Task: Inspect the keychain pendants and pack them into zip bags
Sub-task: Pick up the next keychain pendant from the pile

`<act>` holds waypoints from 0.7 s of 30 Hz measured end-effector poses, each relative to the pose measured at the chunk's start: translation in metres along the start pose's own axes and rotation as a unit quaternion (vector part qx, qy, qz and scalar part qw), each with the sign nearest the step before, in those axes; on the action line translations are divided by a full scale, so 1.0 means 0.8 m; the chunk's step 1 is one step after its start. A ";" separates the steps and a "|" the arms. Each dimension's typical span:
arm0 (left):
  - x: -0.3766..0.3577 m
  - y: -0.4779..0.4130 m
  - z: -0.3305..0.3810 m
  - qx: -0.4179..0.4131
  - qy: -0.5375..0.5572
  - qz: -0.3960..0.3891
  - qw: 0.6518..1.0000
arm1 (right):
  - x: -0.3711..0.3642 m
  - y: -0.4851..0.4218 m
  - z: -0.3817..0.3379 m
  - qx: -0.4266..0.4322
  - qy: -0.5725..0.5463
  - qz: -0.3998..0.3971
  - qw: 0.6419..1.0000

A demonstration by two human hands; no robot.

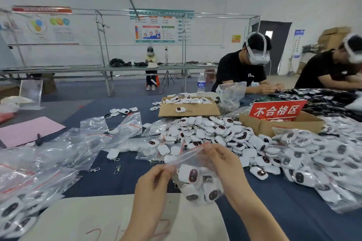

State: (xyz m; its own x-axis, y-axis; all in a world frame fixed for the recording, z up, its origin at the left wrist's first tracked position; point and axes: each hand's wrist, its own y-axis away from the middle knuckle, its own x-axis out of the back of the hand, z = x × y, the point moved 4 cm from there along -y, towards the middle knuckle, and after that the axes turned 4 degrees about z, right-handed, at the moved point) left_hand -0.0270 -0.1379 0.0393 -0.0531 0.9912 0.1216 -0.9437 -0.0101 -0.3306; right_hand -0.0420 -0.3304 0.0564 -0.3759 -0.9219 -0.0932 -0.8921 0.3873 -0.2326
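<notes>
Background posters blur; fingers (168,170) hide zip bag (195,178) seal

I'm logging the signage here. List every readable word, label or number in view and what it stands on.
"不合格区": red sign standing in the cardboard box on the right.
Water bottle label: blue, too small to read.
Wall posters: blurred, unreadable.
Yellow notice: unreadable.
Red marks on the white sheet near the hands: not legible.
</notes>
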 end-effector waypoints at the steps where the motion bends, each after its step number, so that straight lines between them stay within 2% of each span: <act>1: 0.001 -0.003 0.016 -0.031 -0.016 0.002 0.999 | 0.003 0.001 -0.004 0.003 -0.024 0.015 1.000; 4: 0.005 -0.018 0.057 -0.099 -0.062 0.012 0.993 | 0.007 0.003 -0.019 0.010 -0.078 0.047 0.996; 6: 0.010 -0.031 0.074 -0.108 -0.079 0.034 0.990 | 0.003 0.006 -0.030 0.028 -0.066 0.044 0.996; 10: 0.011 -0.041 0.085 -0.121 -0.107 0.013 0.987 | 0.002 0.007 -0.039 0.037 -0.090 0.073 0.993; 15: 0.020 -0.029 0.063 -0.074 -0.048 0.028 0.996 | -0.012 0.021 -0.034 0.051 -0.035 0.050 0.997; 19: 0.028 -0.006 0.058 -0.140 -0.011 0.025 0.990 | 0.003 0.036 -0.031 0.087 -0.062 0.055 0.993; 21: 0.025 -0.023 0.054 -0.116 -0.008 0.037 0.993 | 0.001 0.027 -0.037 0.088 -0.051 0.054 0.993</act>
State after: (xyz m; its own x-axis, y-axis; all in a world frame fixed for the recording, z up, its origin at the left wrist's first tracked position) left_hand -0.0245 -0.1232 0.0881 -0.1271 0.9865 0.1030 -0.8365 -0.0508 -0.5457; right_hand -0.0691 -0.3227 0.0796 -0.4326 -0.8739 -0.2218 -0.7868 0.4860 -0.3805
